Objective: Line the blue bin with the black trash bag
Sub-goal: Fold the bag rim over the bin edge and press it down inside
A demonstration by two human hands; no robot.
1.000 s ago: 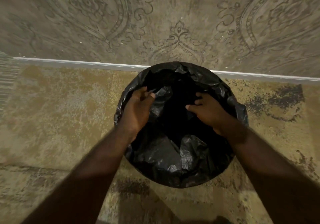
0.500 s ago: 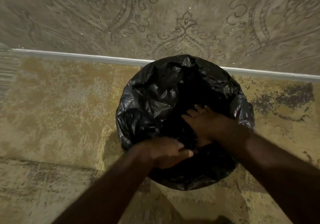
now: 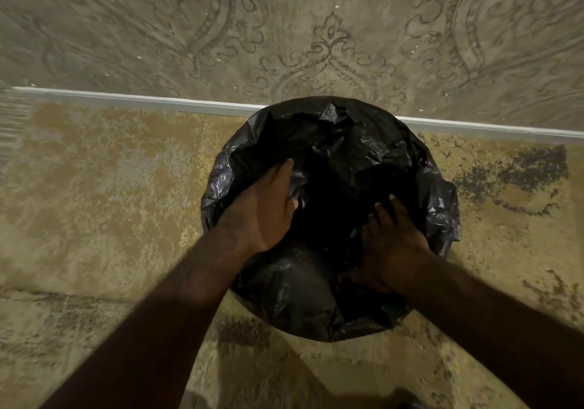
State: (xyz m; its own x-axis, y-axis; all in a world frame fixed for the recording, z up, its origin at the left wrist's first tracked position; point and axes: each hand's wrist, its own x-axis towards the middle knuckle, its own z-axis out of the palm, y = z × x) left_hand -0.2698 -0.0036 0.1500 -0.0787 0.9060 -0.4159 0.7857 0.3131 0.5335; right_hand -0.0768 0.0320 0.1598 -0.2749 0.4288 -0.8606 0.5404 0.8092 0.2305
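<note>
head | black trash bag (image 3: 331, 143) draped over the round bin, hiding it, on carpet (image 3: 110, 187) by wall | left hand (image 3: 268, 206) flat, fingers spread on bag's left inside | right hand (image 3: 395, 244) pressing bag's near-right side, grip unclear

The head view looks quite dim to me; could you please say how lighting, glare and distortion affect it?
Head view: dim, warm light; the crinkled black plastic trash bag shows faint sheen on its folds, but its middle is featureless black. The white baseboard strip bows from wide-angle distortion. The left hand and right hand are slightly soft; forearms fall into shadow.
</note>
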